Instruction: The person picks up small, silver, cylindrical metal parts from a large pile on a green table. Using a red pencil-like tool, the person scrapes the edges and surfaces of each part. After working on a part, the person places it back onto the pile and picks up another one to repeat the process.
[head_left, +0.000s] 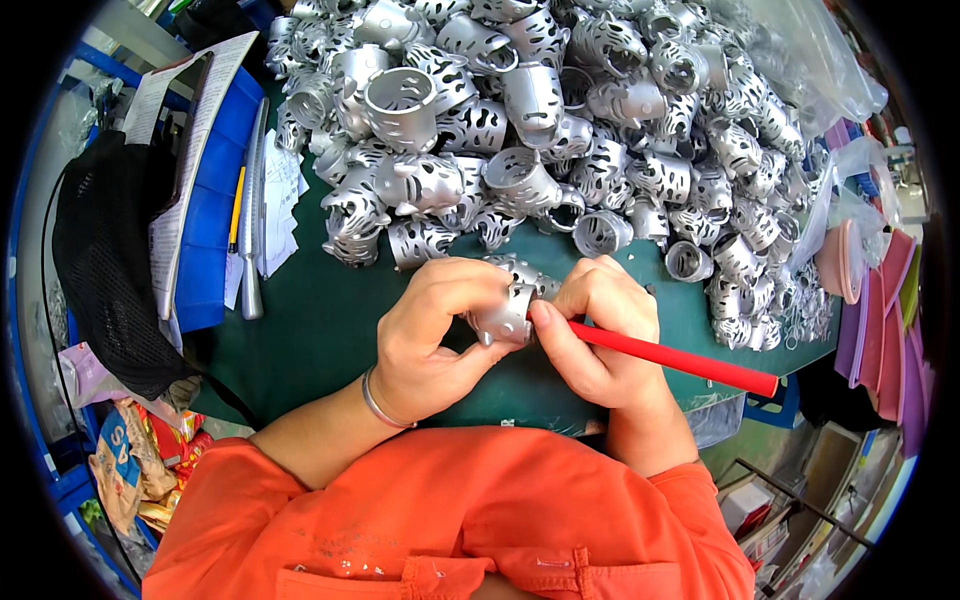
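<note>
On the green table (pixel 300 340), far: one heap of silver openwork cylinders (pixel 533 100), uncountable, hemming in the workspace. Left: one blue tray (pixel 212 230), one yellow stick (pixel 237 210). Near centre: one silver workpiece (pixel 500 320), curled left hand (pixel 435 325) gripping; one red rod (pixel 680 357), pinched by right hand (pixel 607 335).

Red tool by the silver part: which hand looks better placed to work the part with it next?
Probably the right hand: it grips the red tool, which points toward the silver part. The left hand is occupied holding that part.
</note>
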